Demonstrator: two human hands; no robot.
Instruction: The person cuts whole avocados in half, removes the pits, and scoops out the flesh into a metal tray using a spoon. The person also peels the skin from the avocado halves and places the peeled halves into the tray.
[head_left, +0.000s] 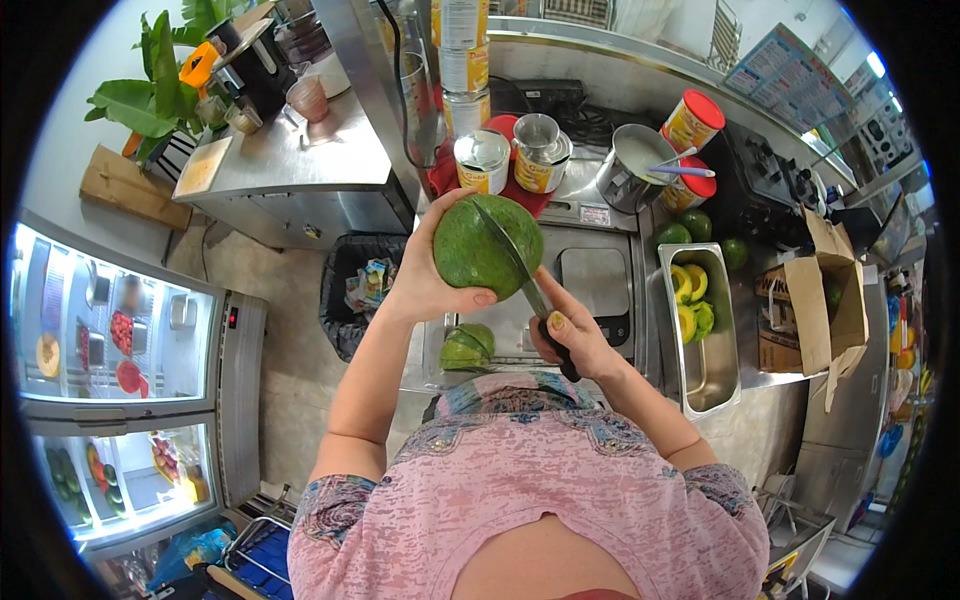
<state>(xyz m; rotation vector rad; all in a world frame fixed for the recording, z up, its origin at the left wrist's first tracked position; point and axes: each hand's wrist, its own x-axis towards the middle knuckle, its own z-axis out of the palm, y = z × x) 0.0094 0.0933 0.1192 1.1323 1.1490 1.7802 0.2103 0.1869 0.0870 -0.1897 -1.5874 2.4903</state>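
In my left hand (417, 279) is a large green avocado (480, 244), held up above the steel counter (517, 330). Fingers wrap its far left side and the thumb presses its near side. My right hand (585, 339) grips the black handle of a kitchen knife (504, 238), whose blade lies slantwise against the avocado's skin; how deep it sits cannot be told. Below, green avocado peel (466, 347) rests at the counter's near edge. On the right, a long steel pan (709, 379) contains several peeled avocado pieces (690, 289).
A digital scale (596, 281) sits behind my right hand. Opened cans (482, 161) and a steel pot (634, 176) stand farther back. Whole avocados (696, 223) lie beside the pan, near a cardboard box (814, 300). A lined trash bin (337, 300) is at left, beyond it a lit refrigerator (244, 375).
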